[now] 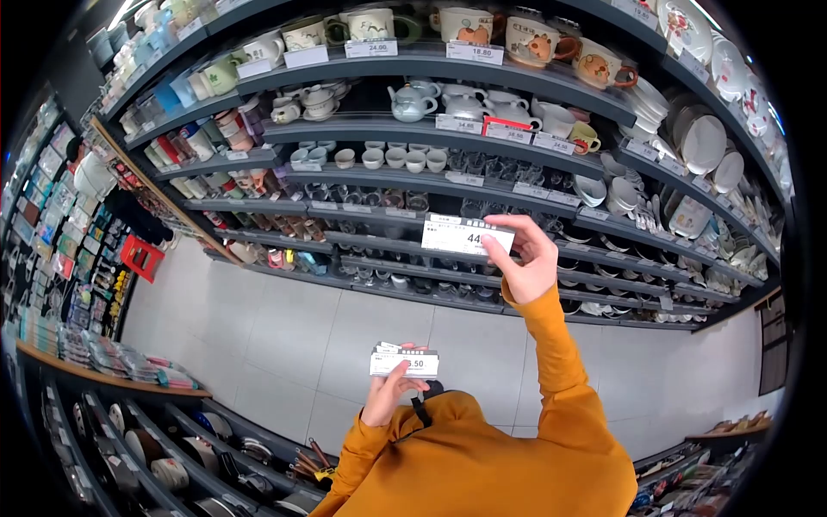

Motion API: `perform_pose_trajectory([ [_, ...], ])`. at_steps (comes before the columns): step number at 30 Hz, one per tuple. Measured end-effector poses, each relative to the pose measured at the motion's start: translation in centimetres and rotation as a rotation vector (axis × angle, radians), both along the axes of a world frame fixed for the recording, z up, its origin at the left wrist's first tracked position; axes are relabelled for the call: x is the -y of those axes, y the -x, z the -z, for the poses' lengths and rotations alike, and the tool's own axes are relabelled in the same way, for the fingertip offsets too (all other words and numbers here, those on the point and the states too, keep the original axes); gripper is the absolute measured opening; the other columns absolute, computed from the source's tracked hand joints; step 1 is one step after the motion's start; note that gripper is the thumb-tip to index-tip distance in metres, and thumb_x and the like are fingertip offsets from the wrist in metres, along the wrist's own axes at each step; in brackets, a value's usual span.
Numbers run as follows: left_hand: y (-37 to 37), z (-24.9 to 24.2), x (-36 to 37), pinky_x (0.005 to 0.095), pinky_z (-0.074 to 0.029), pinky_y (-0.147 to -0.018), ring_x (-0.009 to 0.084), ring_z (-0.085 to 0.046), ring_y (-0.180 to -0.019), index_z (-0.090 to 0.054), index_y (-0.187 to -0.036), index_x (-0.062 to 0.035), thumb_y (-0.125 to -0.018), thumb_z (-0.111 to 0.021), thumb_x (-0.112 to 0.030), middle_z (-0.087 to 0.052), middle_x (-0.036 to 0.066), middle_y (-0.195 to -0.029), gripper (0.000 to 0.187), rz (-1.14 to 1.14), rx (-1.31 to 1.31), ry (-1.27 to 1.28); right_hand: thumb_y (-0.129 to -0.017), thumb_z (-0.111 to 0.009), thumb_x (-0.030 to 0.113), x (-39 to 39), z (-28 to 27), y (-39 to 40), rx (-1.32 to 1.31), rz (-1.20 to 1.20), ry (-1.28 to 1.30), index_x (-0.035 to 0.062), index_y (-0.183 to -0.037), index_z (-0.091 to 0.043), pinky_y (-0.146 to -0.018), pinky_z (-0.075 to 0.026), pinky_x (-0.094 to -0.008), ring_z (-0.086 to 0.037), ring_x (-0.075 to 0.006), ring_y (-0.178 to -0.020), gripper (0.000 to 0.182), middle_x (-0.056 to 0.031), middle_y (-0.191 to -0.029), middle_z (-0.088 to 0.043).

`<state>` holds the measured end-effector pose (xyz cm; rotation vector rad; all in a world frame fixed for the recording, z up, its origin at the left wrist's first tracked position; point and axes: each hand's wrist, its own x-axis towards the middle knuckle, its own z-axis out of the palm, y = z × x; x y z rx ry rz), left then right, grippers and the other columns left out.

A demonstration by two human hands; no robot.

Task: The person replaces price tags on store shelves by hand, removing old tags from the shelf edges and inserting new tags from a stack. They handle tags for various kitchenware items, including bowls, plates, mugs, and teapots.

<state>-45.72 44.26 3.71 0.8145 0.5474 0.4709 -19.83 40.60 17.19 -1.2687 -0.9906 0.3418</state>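
Note:
My right hand point(525, 257), at the end of an orange sleeve, is raised in front of the shelves. Thumb and fingers pinch the right end of a white price tag point(450, 238) whose print starts with "44". Lower down, close to my body, my left hand point(392, 392) grips a small stack of price tags point(405, 363). The top one of these reads "5.50" in part, with my thumb across its face. Behind the raised tag run shelf rows with glasses point(482, 164) and small white bowls point(394, 158).
Dark shelves point(379, 67) curve across the front, carrying mugs point(532, 43), teapots point(415, 102) and plates point(705, 142). Grey tiled floor point(267, 345) lies below. A person point(95, 177) stands at far left near a red step stool point(140, 258). Pans point(142, 448) fill racks at lower left.

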Motion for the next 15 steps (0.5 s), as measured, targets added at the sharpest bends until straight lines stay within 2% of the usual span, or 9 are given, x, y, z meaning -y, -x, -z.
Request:
perform_pose_trajectory([
  [4, -0.9, 1.2, -1.7, 0.0297, -0.052, -0.072, 0.0208, -0.065, -0.079, -0.041, -0.132, -0.0016, -0.098, -0.046, -0.016, -0.056, 0.017, -0.126, 0.037, 0.074, -0.002, 0.081, -0.083, -0.069, 0.006, 0.5, 0.4, -1.2, 0.075, 0.117, 0.007, -0.0001, -0.108, -0.062, -0.082, -0.049, -0.0261, -0.063, -0.0124, -0.091, 0.026, -0.0090, -0.101, -0.067],
  [7, -1.5, 2.0, -2.7, 0.0298, -0.052, -0.072, 0.0206, -0.065, -0.079, -0.041, -0.132, -0.0017, -0.098, -0.047, -0.017, -0.056, 0.016, -0.126, 0.037, 0.180, -0.025, 0.095, -0.086, -0.066, 0.002, 1.6, 0.8, -2.2, -0.070, 0.155, -0.001, -0.0021, -0.109, -0.061, -0.082, -0.049, -0.0245, -0.061, -0.0129, -0.094, 0.024, -0.0088, -0.102, -0.064],
  [11, -2.0, 1.4, -4.4, 0.0313, -0.054, -0.074, 0.0218, -0.066, -0.080, -0.042, -0.132, -0.0016, -0.099, -0.047, -0.018, -0.057, 0.016, -0.125, 0.037, 0.303, -0.011, 0.061, -0.087, -0.064, 0.001, 0.8, 2.1, -3.2, -0.084, 0.093, 0.015, -0.0029, -0.111, -0.057, -0.081, -0.049, -0.0236, -0.061, -0.0130, -0.095, 0.025, -0.0094, -0.103, -0.063],
  [15, -1.2, 0.8, -5.8, 0.0316, -0.054, -0.074, 0.0212, -0.065, -0.080, -0.041, -0.132, -0.0011, -0.099, -0.047, -0.019, -0.057, 0.016, -0.125, 0.038, 0.230, -0.019, 0.029, -0.088, -0.063, 0.001, -2.3, 1.4, -2.8, -0.148, 0.007, 0.060, -0.0026, -0.112, -0.056, -0.077, -0.052, -0.0235, -0.062, -0.0125, -0.094, 0.025, -0.0100, -0.105, -0.063],
])
